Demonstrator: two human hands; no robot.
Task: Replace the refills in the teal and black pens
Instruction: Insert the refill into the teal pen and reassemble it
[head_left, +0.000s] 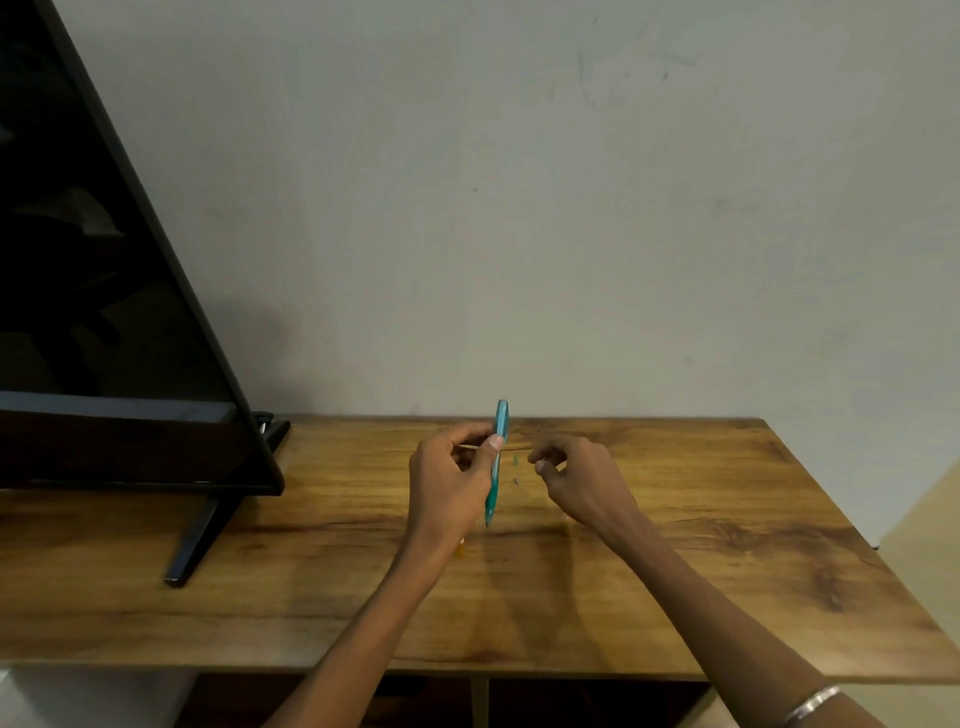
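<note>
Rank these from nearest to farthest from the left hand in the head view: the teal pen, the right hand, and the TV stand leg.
1. teal pen: gripped in the left hand itself, held roughly upright.
2. right hand: just to the right, across a small gap.
3. TV stand leg: far off to the left on the table.

A home room: a television (104, 260) stands on a wooden cabinet (675, 545) against a plain wall (519, 182).

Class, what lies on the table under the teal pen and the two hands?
Below the teal pen, two tiny bits lie on the wooden table; they are too small to identify. The left hand covers whatever is beneath it.
</note>
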